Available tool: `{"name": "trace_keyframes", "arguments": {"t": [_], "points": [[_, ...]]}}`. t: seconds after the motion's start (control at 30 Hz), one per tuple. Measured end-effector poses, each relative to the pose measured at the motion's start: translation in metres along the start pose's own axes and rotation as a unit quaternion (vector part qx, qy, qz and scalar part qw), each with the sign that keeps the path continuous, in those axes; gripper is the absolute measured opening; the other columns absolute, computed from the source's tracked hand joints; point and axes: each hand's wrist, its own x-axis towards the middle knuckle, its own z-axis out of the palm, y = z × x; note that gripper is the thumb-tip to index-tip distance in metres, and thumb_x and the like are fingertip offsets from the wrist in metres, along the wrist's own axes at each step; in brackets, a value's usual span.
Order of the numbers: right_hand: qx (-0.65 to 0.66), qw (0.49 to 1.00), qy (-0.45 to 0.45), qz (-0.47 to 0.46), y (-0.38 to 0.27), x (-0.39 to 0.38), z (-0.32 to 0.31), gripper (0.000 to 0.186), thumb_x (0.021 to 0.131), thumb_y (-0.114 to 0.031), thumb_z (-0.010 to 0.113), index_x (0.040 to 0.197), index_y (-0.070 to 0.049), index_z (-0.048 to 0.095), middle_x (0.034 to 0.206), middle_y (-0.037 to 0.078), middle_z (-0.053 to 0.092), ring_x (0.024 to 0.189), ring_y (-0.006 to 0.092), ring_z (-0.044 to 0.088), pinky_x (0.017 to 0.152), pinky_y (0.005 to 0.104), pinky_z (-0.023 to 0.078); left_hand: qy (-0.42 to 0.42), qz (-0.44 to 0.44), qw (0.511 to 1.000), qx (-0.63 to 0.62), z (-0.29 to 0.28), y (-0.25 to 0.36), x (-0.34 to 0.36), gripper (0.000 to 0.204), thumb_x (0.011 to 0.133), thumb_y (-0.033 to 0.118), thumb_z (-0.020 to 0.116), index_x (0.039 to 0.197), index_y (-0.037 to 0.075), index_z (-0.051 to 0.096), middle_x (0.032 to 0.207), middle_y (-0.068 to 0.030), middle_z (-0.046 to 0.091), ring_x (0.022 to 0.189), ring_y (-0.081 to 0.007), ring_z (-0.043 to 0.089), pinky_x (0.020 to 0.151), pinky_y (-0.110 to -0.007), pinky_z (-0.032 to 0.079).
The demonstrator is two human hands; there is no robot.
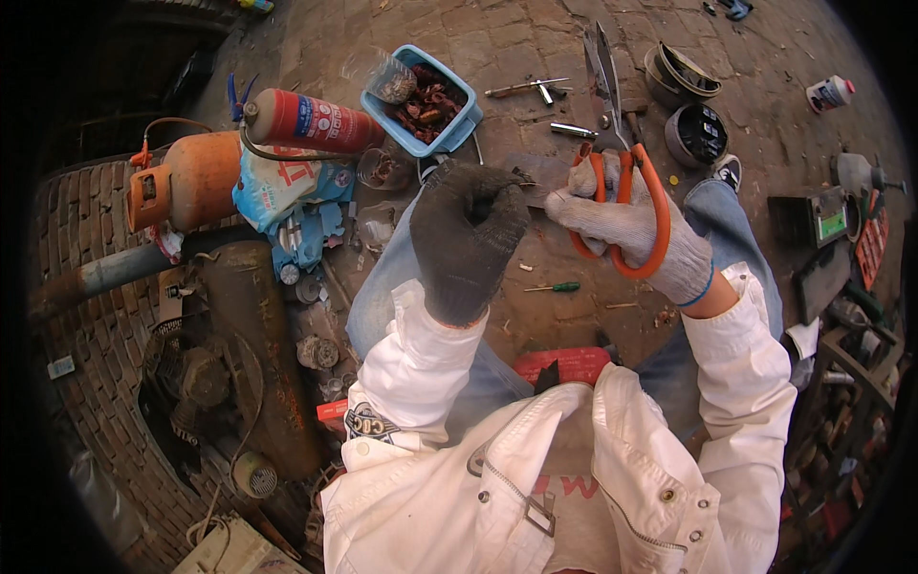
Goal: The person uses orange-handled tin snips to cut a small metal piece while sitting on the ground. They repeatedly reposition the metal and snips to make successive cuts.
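My left hand (pixel 464 244), in a black glove, is closed in a pinch. Its fingertips meet beside a small dark bit, and what they hold, if anything, I cannot make out. Just beyond them lies a flat greyish sheet (pixel 547 172); whether it is touched is unclear. In a pale knit glove, my right hand (pixel 684 251) grips a pair of large scissors (pixel 658 196) by the orange handles. The long metal blades point away from me and stand slightly apart. A screwdriver with a green handle (pixel 566 287) lies on the ground between my legs.
At the far left are a blue tub (pixel 469 122) of reddish-brown scraps, a fire extinguisher (pixel 316 120) and an orange gas cylinder (pixel 196 180). Metal tools (pixel 574 129) lie ahead. Two round tins (pixel 696 134) stand by my right foot. A red object (pixel 564 364) sits close to me.
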Motion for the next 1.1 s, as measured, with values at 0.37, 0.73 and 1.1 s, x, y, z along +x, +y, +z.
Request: {"name": "trace_keyframes", "arguments": {"t": [0.37,0.73,1.1], "points": [[0.156,0.987,-0.041,0.025,-0.001,0.012,-0.022,0.016,0.078,-0.007,0.078,0.075,-0.004,0.063,0.062,0.000,0.053,0.052,0.0084,0.048,0.047,0.0232,0.035,-0.127,-0.074,0.988,0.045,-0.009,0.003,0.007,0.012,0.076,0.002,0.069,0.087,0.000,0.067,0.075,-0.0004,0.061,0.068,-0.0068,0.055,0.062,-0.022,0.044],[-0.112,0.963,0.055,-0.240,0.008,0.008,-0.010,0.021,0.085,-0.006,0.073,0.095,-0.002,0.055,0.083,0.005,0.065,0.084,0.0123,0.066,0.072,0.0258,0.054,-0.183,-0.237,0.948,-0.104,-0.016,-0.005,0.015,0.028,0.079,0.024,0.070,0.091,0.000,0.065,0.064,0.0022,0.052,0.049,-0.0049,0.041,0.045,-0.020,0.028],[-0.373,0.886,0.097,-0.256,0.009,0.005,-0.019,0.023,0.082,-0.005,0.074,0.095,-0.002,0.056,0.083,0.003,0.063,0.077,0.0086,0.058,0.070,0.0241,0.050,-0.231,-0.291,0.894,-0.250,-0.014,-0.028,0.022,0.018,0.089,0.019,0.064,0.092,0.001,0.067,0.065,0.0006,0.055,0.049,-0.0055,0.042,0.044,-0.020,0.029]]}}
